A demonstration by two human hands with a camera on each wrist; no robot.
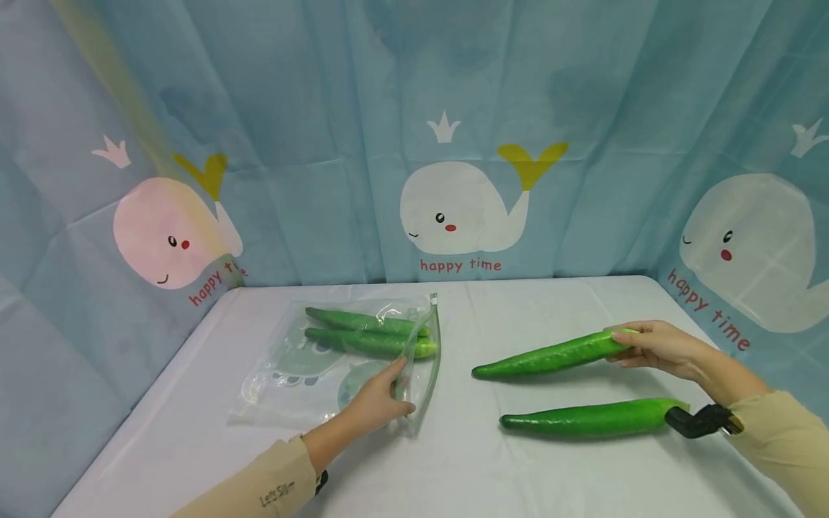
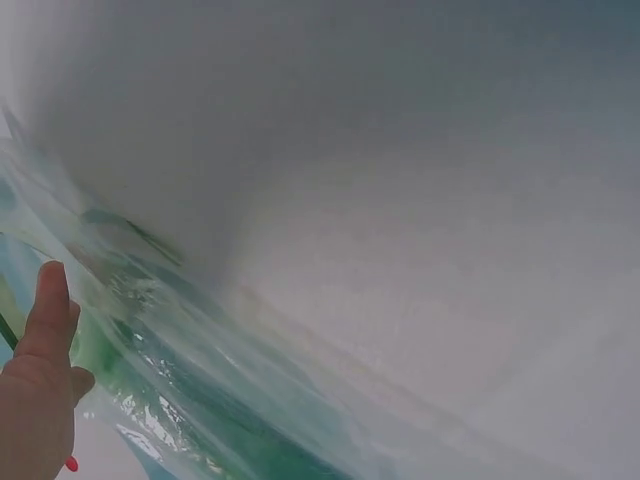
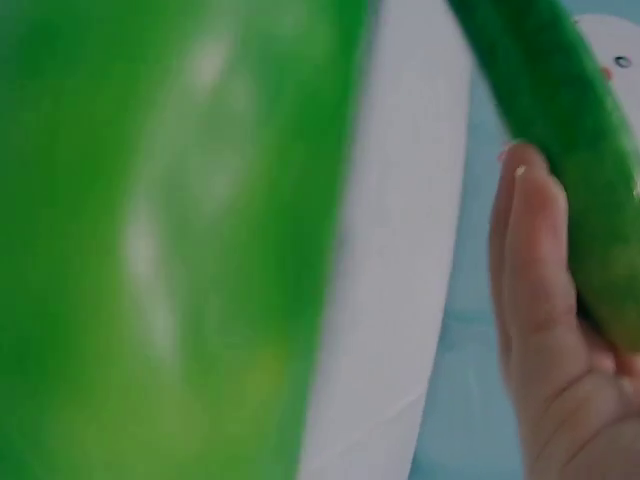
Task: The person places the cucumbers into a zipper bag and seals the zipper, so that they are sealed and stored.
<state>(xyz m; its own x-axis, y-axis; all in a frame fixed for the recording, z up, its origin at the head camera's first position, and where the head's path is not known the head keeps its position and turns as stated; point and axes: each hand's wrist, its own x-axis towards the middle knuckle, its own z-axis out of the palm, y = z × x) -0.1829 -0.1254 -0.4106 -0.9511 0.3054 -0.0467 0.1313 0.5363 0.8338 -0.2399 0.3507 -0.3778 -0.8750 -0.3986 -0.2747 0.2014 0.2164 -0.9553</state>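
A clear zip bag (image 1: pixel 291 388) with a green slider edge lies on the table's left, two cucumbers (image 1: pixel 369 342) inside it. My left hand (image 1: pixel 372 403) is at the bag's mouth, fingers extended against the plastic and thumb apart; the left wrist view shows the hand (image 2: pixel 45 370) beside the crinkled plastic (image 2: pixel 190 370). On the right, my right hand (image 1: pixel 663 350) grips a cucumber (image 1: pixel 550 357) by its lighter end, its dark tip pointing at the bag. The right wrist view shows the fingers (image 3: pixel 540 250) along this cucumber (image 3: pixel 560 100).
Another cucumber (image 1: pixel 589 420) lies on the white table (image 1: pixel 466 460) nearer to me, below the right hand, and fills the left of the right wrist view. A blue curtain (image 1: pixel 324 216) with whale prints stands behind the table and at both sides.
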